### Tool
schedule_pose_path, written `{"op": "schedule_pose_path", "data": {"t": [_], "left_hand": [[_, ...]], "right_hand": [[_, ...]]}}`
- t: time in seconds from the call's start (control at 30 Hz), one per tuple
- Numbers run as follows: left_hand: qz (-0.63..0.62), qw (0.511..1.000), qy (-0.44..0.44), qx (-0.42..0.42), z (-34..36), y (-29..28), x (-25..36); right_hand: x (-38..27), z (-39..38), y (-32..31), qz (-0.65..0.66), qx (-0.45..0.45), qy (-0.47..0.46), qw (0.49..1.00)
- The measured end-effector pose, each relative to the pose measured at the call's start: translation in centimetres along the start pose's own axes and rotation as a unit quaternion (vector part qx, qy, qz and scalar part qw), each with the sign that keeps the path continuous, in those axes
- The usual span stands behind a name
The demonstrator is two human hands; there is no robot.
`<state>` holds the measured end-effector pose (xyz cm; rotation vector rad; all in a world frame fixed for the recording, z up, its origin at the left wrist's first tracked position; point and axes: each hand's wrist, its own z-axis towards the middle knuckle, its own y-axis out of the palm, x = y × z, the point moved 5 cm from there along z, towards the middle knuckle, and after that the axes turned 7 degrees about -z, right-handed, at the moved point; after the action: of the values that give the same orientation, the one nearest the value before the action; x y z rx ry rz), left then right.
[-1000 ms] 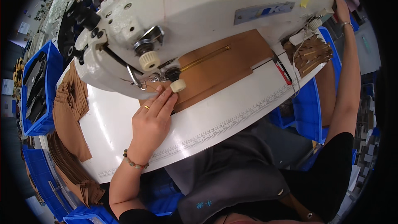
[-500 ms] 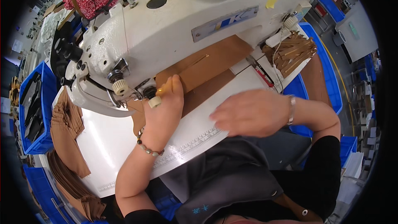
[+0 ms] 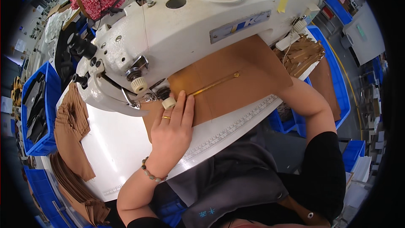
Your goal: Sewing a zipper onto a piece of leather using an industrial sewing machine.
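Note:
A flat brown panel (image 3: 228, 95), leather-like, lies under the arm of a white sewing machine (image 3: 177, 38). A gold zipper (image 3: 215, 83) runs slantwise across it. My left hand (image 3: 173, 128) rests on the panel's left part with fingers stretched out, the fingertips beside the zipper's left end and close to the machine's needle area. From the right, my right forearm (image 3: 310, 105) reaches up to the panel's right edge. The panel covers my right hand, so its fingers are hidden. The needle and presser foot are mostly hidden behind the machine head's knobs.
Brown pieces (image 3: 71, 131) are stacked on the table's left side. More brown strips (image 3: 301, 55) lie behind on the right. Blue crates (image 3: 50, 141) stand at both sides. A printed ruler (image 3: 236, 133) runs along the white table's front edge.
The brown panel has opened out flat toward me, showing the zipper. My right hand has gone from above the table to beneath the panel's right edge. My left fingers have straightened.

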<state>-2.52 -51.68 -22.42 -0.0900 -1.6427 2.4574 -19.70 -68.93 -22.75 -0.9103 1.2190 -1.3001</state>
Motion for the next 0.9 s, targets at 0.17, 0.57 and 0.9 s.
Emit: {"op": "schedule_pose_path", "data": {"t": [0.17, 0.57, 0.9], "left_hand": [[0.045, 0.997, -0.016, -0.056, -2.6, 2.0, -1.3], [0.014, 0.993, -0.113, -0.038, -2.9, -0.3, -2.1], [-0.248, 0.942, -0.195, -0.111, -1.7, -2.8, -9.4]], "right_hand": [[1.1, -2.4, -1.2, -0.03, -0.018, 0.103, 0.994], [-8.0, 4.6, -0.6, 0.084, 0.004, -0.098, 0.992], [-6.4, 11.2, 2.7, 0.128, -0.114, 0.008, 0.985]]}}
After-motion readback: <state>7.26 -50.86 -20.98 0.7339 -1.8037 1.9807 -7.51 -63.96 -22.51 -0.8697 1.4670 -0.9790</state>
